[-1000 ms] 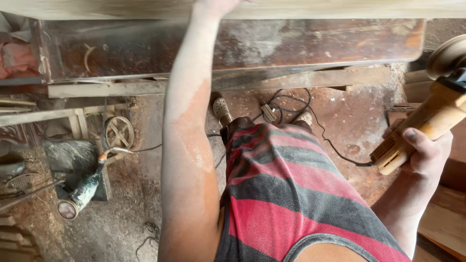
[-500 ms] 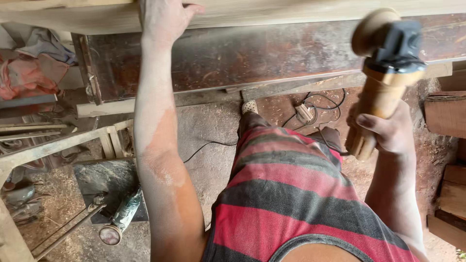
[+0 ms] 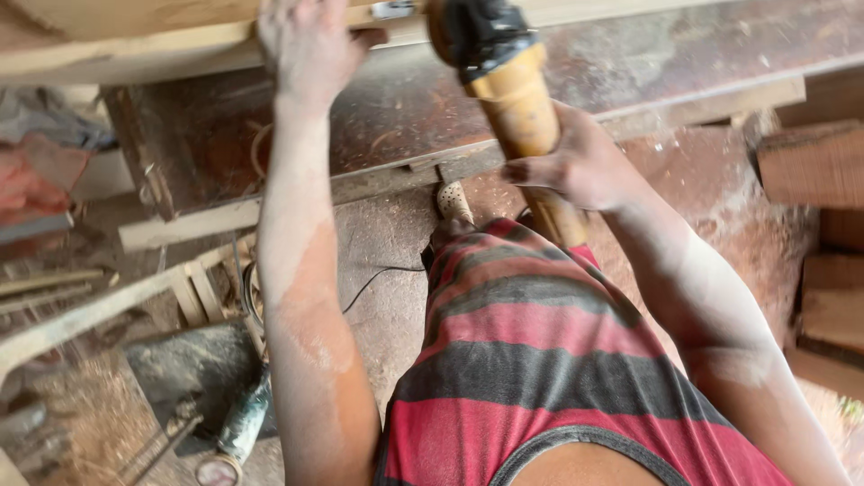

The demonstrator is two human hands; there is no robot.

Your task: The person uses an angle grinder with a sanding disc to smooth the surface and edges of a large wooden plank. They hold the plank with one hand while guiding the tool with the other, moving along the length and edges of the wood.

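left hand flat on plank, steadying | right hand fist-wrapped round grinder handle, head at plank edge

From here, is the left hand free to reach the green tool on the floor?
Probably not: the left hand is raised on the plank, while the green tool lies far below beside the legs.
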